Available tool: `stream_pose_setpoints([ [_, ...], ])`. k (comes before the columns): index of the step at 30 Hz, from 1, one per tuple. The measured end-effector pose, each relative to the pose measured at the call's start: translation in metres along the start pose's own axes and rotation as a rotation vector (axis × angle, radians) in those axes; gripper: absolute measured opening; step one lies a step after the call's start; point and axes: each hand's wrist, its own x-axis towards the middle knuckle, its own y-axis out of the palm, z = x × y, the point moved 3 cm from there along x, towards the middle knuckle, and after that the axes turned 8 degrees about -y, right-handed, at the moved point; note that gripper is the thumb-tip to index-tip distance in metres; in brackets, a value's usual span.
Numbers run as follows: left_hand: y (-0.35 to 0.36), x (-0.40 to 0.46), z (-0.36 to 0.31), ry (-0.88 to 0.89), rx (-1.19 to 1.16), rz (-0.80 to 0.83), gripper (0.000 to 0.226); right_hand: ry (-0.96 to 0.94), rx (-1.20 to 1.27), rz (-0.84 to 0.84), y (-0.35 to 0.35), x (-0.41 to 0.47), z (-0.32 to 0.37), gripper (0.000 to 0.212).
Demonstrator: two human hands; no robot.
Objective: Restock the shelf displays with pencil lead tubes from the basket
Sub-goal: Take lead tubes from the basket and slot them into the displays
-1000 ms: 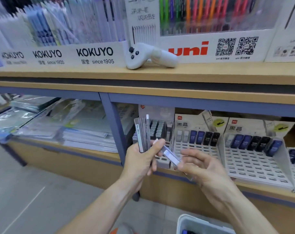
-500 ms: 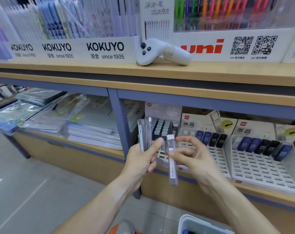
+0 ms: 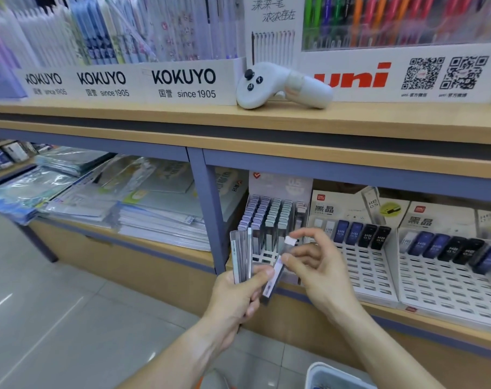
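Observation:
My left hand (image 3: pixel 237 297) grips a bundle of several clear lead tubes (image 3: pixel 241 258), held upright in front of the lower shelf. My right hand (image 3: pixel 317 269) pinches one single lead tube (image 3: pixel 275 279) with a white cap, tilted, its lower end beside my left thumb. Just behind both hands stands a grey display rack (image 3: pixel 272 220) filled with several rows of tubes. The white basket (image 3: pixel 331 376) shows only its rim at the bottom edge.
Two white slotted displays (image 3: pixel 446 282) with dark HB 0.5 tubes in their top rows stand to the right. A white controller (image 3: pixel 283 87) lies on the upper shelf. Stacked plastic folders (image 3: pixel 132 209) fill the left bay. A blue upright post (image 3: pixel 207 209) divides the bays.
My right hand has lifted the single tube and tilted its capped end up toward the grey rack. My left hand has kept its bundle upright. The camera has moved closer.

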Motion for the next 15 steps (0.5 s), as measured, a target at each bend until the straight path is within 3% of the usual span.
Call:
stream_pose_setpoints([
  [5,-0.012,0.008,0.002,-0.006,-0.065,-0.138,0.028,-0.162,-0.11,-0.173,0.01,0.012,0.0,0.034],
  [15,-0.019,0.007,0.0,0.038,-0.055,-0.155,0.015,-0.277,-0.229,-0.189,0.011,0.024,-0.005,0.032],
])
